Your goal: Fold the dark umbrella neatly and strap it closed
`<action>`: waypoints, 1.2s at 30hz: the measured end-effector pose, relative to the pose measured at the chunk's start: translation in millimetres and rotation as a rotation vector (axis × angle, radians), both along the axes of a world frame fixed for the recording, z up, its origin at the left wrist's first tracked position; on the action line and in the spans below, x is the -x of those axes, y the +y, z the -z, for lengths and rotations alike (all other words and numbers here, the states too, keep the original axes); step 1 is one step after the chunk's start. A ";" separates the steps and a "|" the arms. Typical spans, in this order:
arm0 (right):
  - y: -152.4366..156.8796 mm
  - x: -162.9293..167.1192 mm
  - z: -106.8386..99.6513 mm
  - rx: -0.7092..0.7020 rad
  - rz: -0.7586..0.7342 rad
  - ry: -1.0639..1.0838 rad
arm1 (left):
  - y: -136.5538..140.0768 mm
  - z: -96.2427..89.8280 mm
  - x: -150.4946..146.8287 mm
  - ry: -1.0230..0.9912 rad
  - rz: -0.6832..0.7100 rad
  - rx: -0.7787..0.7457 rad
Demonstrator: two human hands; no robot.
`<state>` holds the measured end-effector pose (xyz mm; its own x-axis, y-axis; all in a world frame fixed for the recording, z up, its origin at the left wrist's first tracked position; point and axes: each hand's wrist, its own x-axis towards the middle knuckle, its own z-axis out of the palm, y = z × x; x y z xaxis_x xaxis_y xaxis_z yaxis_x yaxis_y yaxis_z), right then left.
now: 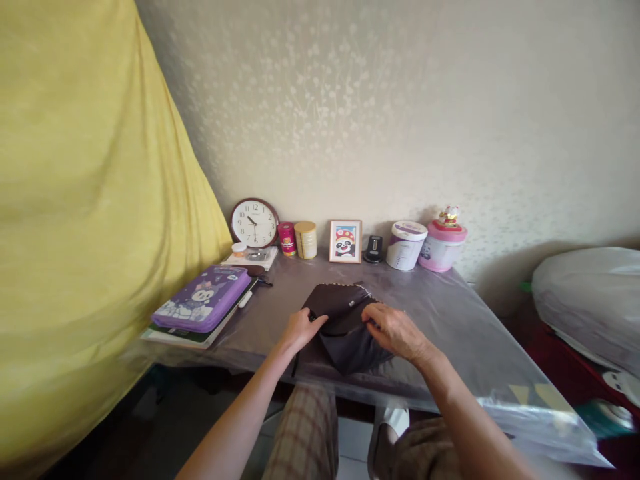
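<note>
A loosely folded black fabric item (345, 340) with a thin light patterned edge and a small pale tag lies on the near part of the table; its exact kind does not show. My left hand (303, 328) grips its left side, thumb on top and fingers partly hidden beneath. Something small, dark and shiny shows beside those fingers, and a thin dark strap hangs below them. On the right side, my right hand (395, 330) pinches the upper layer between bent fingers. A pointed flap of the fabric spreads toward the table's front edge, between my two forearms.
The table (450, 333) wears a clear plastic cover. At left, a purple case (205, 297) rests on books beside a yellow curtain (100, 200). Along the wall stand a clock (255, 223), cans (306, 240), a picture frame (345, 241), a black gadget (373, 249) and tubs (407, 245).
</note>
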<state>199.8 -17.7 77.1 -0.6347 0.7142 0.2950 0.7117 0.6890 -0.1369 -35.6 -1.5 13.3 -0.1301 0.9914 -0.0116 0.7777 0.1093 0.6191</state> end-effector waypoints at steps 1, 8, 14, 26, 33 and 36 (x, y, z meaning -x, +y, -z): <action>1.1 -0.5 -2.5 -0.040 -0.003 0.033 | -0.4 1.4 0.0 -0.012 -0.006 0.011; 7.7 19.9 -3.0 -0.207 -0.066 0.075 | -6.0 24.3 7.2 -0.029 -0.034 0.000; 11.2 46.0 -0.2 -0.265 -0.066 0.036 | -22.9 22.8 22.0 0.040 0.022 -0.073; 22.7 49.4 5.4 -0.219 -0.020 0.058 | -27.9 -8.3 -11.7 -0.210 0.343 -0.531; 46.0 5.0 11.2 -0.152 0.199 0.082 | -24.4 -6.1 -8.6 -0.195 0.333 -0.589; 52.3 -0.9 13.6 -0.186 0.293 0.181 | -24.9 -2.0 -7.5 -0.141 0.330 -0.595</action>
<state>200.7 34.6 63.5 -0.3371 0.7815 0.5250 0.8579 0.4847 -0.1706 -28.1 -26.4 15.3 0.1425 0.8219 0.5514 0.6196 -0.5086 0.5978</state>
